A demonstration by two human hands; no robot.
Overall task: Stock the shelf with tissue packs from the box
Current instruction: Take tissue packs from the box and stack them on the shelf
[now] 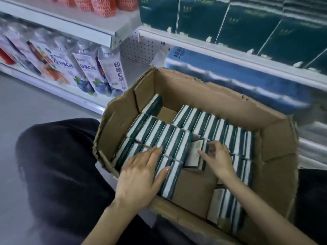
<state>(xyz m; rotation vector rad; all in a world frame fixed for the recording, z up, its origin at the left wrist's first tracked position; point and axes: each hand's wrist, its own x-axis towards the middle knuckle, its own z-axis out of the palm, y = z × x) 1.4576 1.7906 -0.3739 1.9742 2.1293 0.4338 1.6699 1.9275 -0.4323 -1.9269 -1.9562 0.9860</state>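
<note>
An open cardboard box (279, 156) stands in front of me, holding several rows of green-and-white tissue packs (208, 124) set on edge. My left hand (139, 175) lies flat with straight fingers on the left row of packs. My right hand (219, 160) curls its fingers round one tilted pack (194, 152) in the middle of the box, thumb on the pack's pale face. Bare box floor (194, 184) shows between my wrists. The shelf (230, 55) behind the box holds larger dark green tissue bundles (247, 23) above and blue ones (238, 80) below.
Drink cartons with blueberry pictures (106, 73) fill the lower shelf at the left, and red packs (104, 6) stand above them. My dark-trousered knee (62, 165) is left of the box. Grey floor (26, 106) lies to the far left.
</note>
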